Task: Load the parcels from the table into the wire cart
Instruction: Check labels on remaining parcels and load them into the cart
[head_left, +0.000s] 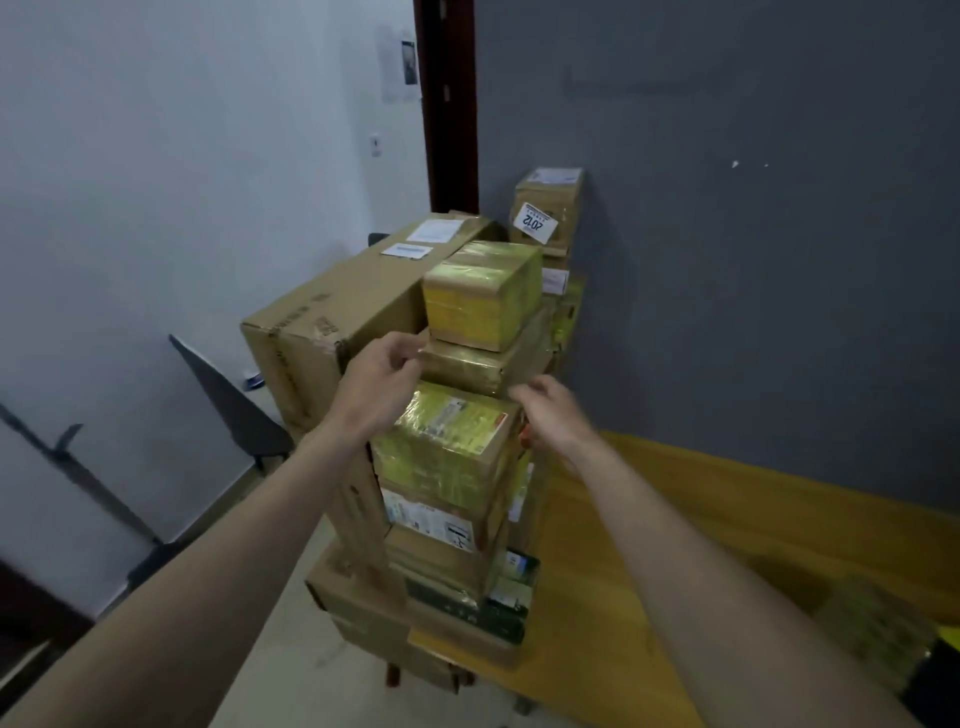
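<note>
Two hands reach into a tall stack of parcels at the edge of the wooden surface.

The left hand (382, 376) curls its fingers at the left corner of a flat brown parcel (480, 366) in the middle of the stack; whether its grip has closed on the corner I cannot tell. The right hand (553, 415) hovers just beside the same parcel's right corner, fingers loosely bent and holding nothing. A yellow-taped parcel (483, 293) sits on top of the flat one, and a yellow-wrapped parcel with a printed label (449, 441) lies directly beneath it, with more boxes piled lower down. A large cardboard box (332, 322) stands to the left, touching the stack. Farther back, against the grey wall (753, 208), a small parcel marked 2012 (548, 210) tops another pile. The wooden surface (701, 519) stretches to the right.
</note>
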